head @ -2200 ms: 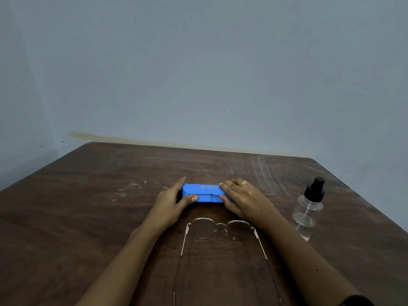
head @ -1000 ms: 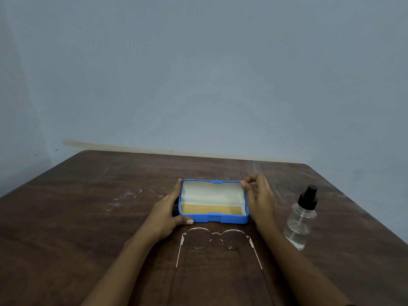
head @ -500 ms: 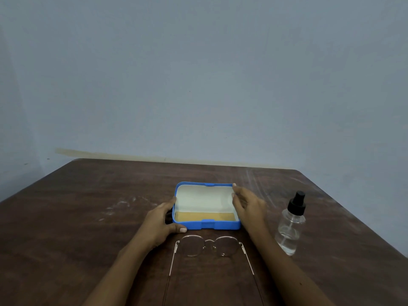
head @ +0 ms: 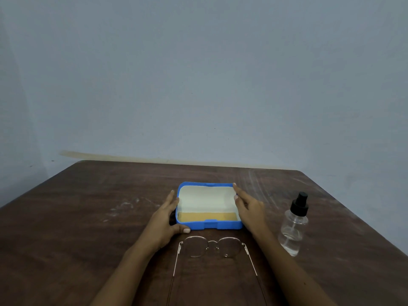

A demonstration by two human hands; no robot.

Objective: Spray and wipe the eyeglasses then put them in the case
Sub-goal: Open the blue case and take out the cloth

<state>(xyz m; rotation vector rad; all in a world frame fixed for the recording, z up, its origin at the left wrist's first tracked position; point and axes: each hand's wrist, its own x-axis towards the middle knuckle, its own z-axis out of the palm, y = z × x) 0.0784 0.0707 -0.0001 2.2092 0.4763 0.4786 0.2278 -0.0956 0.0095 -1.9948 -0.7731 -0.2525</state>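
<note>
Left hand and right hand, fingers straight, rest against the open blue plastic case; spraying seems next: clear black-capped spray bottle outside the right hand, wire-rimmed eyeglasses just behind both.

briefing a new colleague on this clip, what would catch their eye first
The open blue case at the middle of the table, pale inside with a tan strip, stands out most, the left hand and right hand touching its sides. Unfolded eyeglasses lie just nearer the person, and a clear spray bottle with a black top stands to the right.
</note>
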